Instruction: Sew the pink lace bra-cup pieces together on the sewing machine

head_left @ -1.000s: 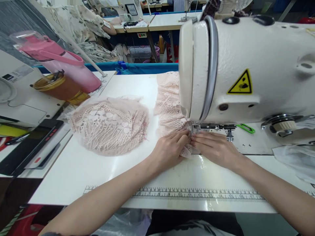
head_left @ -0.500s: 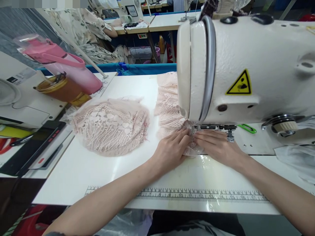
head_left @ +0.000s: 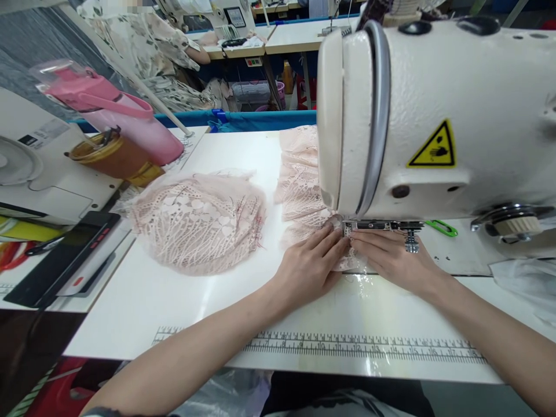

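Lace strip (head_left: 299,188) on the counter (head_left: 217,324), by the machine head (head_left: 482,92)

Left hand (head_left: 309,266) presses its near end, fingers (head_left: 320,242) extended flat; right hand (head_left: 395,259) likewise. Uneven pressure could pucker it; fingers straying inward could be pricked.

The bare right hand (head_left: 397,258), whose fingertips nearly meet the left hand's a second earlier, now lies a little farther to the right, so a narrow gap runs between the fingers in front of the small metal presser foot (head_left: 347,229). In that gap, more of the near end of the sheer pale pink lace fabric (head_left: 299,191) shows, spread flatter and farther right than the pointed flap seen earlier. The bare left hand (head_left: 310,260) also sits slightly farther right, its fingertips against the lace.
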The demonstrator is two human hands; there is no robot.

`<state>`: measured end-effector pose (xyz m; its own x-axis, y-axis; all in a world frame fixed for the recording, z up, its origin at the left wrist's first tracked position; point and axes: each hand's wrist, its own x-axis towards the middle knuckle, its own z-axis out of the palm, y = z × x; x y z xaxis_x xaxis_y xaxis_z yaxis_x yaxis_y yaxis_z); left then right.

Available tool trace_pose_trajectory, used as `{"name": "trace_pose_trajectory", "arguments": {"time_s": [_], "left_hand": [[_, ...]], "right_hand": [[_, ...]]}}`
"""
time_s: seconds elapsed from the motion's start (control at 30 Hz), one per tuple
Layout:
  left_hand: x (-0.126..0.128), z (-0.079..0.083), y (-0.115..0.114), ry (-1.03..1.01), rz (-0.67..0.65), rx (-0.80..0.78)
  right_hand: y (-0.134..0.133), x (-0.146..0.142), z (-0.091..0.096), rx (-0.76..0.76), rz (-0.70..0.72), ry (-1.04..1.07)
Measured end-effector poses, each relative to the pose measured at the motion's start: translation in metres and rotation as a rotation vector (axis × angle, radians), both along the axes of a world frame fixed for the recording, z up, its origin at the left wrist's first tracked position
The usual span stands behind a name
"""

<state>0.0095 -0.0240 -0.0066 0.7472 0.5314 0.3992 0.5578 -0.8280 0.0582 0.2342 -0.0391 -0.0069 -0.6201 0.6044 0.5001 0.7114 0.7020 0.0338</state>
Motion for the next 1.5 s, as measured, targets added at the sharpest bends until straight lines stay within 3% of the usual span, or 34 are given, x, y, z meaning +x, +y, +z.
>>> {"name": "trace_pose_trajectory", "arguments": {"time_s": [0.23, 0.6, 0.8, 1.1, 1.5], "left_hand": [[0.002, 0.000, 0.000, 0.010, -0.011, 0.005], [0.002, -0.001, 0.003, -0.008, 0.001, -0.052], [0.000, -0.001, 0.005, 0.025, -0.144, 0.016], [-0.007, 0.001, 0.010, 0.048, -0.149, 0.028], [-0.008, 0.005, 0.014, 0.032, -0.102, 0.026]], "right_hand": [[-0.003, 0.001, -0.001, 0.024, -0.093, 0.006], [-0.001, 0.002, -0.003, -0.194, -0.208, 0.081], [0.002, -0.002, 0.004, -0.038, -0.114, -0.045], [-0.003, -0.009, 0.012, 0.093, -0.104, -0.135], [-0.011, -0.017, -0.003, -0.112, 0.013, 0.004]]}}
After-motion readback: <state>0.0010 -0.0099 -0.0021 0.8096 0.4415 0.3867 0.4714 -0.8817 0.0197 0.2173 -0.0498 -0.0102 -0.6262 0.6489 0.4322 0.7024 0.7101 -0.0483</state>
